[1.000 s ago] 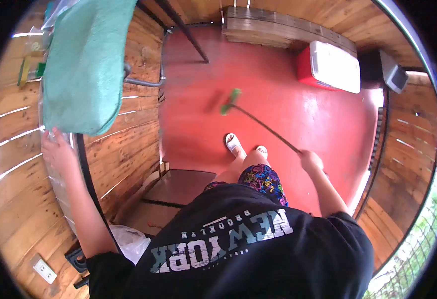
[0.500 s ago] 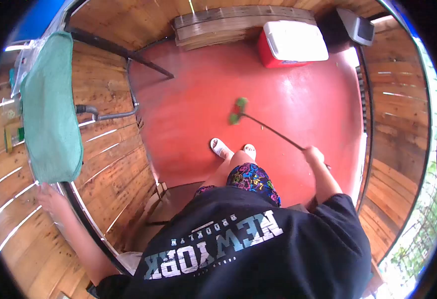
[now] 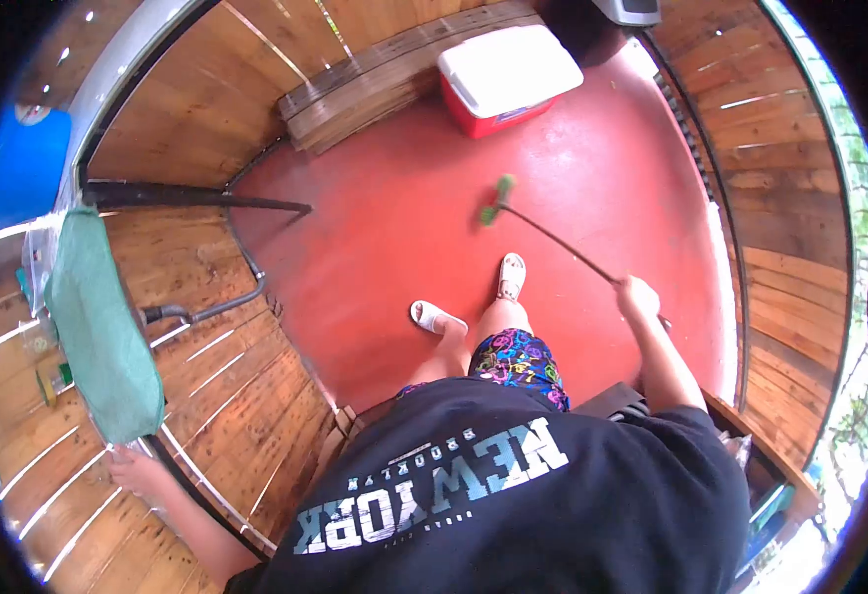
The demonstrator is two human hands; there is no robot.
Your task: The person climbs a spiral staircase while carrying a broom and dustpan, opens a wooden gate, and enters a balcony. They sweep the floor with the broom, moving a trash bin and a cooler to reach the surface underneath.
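My right hand [image 3: 638, 296] grips the thin dark handle of a broom [image 3: 553, 236] whose green head [image 3: 495, 201] rests on the red floor [image 3: 375, 257] ahead of my feet in white sandals [image 3: 511, 276]. My left hand [image 3: 135, 473] reaches out to the lower left and rests on the edge of a wooden counter [image 3: 206, 396], just below a green towel [image 3: 97, 327] draped over it.
A red cooler with a white lid [image 3: 506, 74] stands at the far end beside stacked wooden planks [image 3: 375, 84]. A grey pipe [image 3: 211, 309] runs along the wooden wall at left. Wooden walls ring the floor; a railing [image 3: 751, 257] is on the right.
The view has swung so the cooler sits further up and left. The broom head has shifted right and away. My right foot has stepped forward. My left hand stays on the counter edge.
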